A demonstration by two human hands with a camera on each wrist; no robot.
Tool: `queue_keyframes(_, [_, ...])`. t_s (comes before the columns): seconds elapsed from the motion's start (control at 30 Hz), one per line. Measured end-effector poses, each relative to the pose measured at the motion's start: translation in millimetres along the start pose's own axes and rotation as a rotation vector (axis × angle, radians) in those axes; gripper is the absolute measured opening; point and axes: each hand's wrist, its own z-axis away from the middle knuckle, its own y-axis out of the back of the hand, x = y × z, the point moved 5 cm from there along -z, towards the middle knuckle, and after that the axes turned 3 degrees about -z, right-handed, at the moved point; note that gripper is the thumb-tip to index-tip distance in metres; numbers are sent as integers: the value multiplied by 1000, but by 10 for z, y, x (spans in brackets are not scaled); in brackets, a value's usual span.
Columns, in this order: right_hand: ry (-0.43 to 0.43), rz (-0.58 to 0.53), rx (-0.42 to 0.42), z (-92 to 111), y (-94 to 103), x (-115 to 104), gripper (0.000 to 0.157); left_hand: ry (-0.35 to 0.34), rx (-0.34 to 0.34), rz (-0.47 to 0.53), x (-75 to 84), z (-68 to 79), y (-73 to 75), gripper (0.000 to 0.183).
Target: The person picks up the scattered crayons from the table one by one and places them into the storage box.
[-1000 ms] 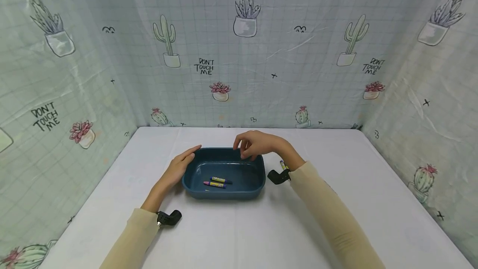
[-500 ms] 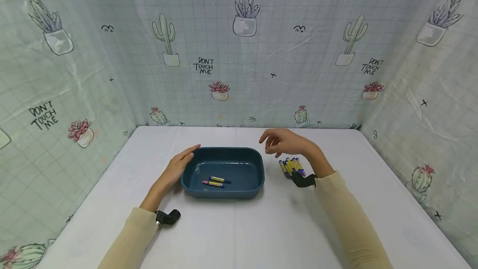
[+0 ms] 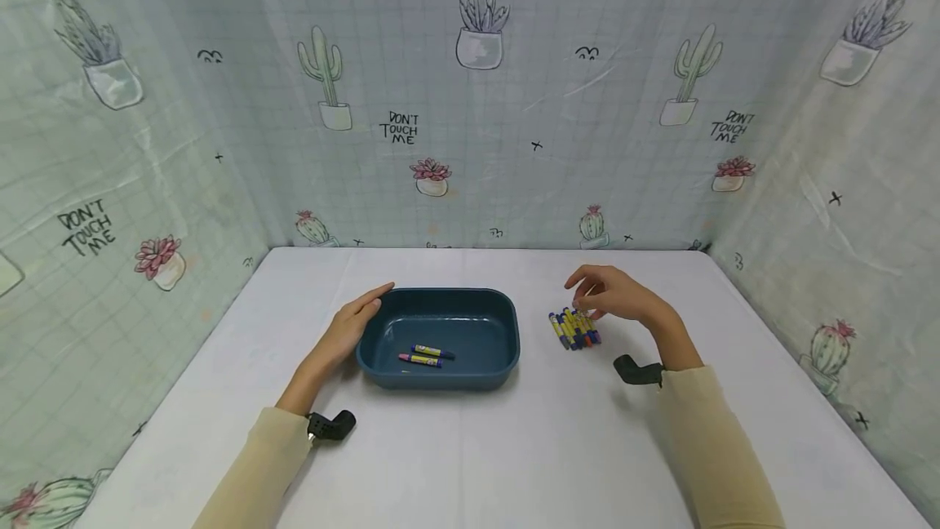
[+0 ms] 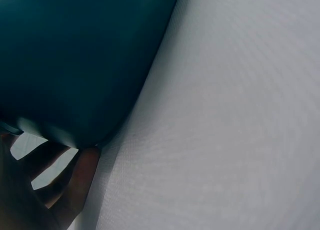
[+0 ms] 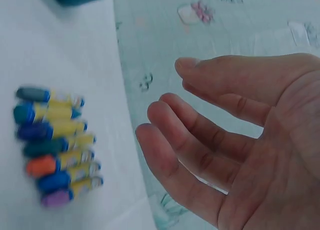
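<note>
Your white tabletop (image 3: 411, 464) is enclosed at the back and both sides by a pale, creased sheet (image 3: 499, 117) printed with potted cacti, succulents and the words "DON'T TOUCH ME". On it you have a dark blue tray (image 3: 441, 382), a little left of the middle, with two crayons (image 3: 432, 353) lying side by side on its floor, nearer the front wall. Your left hand (image 3: 351, 329) rests against the tray's left end, fingers extended along the outside rather than clenched. Your right hand (image 3: 613, 292) grasps nothing; its fingers bend loosely over the far ends of a row of crayons (image 3: 569, 331) to the right of the tray. You have a strip of white between tray and row, and both sit well in from the back and side edges of the tabletop; the near edge is cut off below. From the head, your right fingers cover part of the row, and you cannot tell how high they are above it. The right wrist view shows seven crayons, blurred, with only a cropped corner of the tray. In the left wrist view the tray is dark and cut off, and part of your left hand falls outside the picture.
</note>
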Motion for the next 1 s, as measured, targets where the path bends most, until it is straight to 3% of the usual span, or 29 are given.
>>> queue_keyframes(0.27, [-103,-7,35,71,89,271,40,22,4,-1,14,20,-21,48])
queue_keyframes(0.73, [-252,2,54,43,137,640,38,-2,2,-5,24,-42,34,48])
queue_keyframes(1.0, [-278,20,19,26,74,741,42,0,-2,5,-19,-32,16,48])
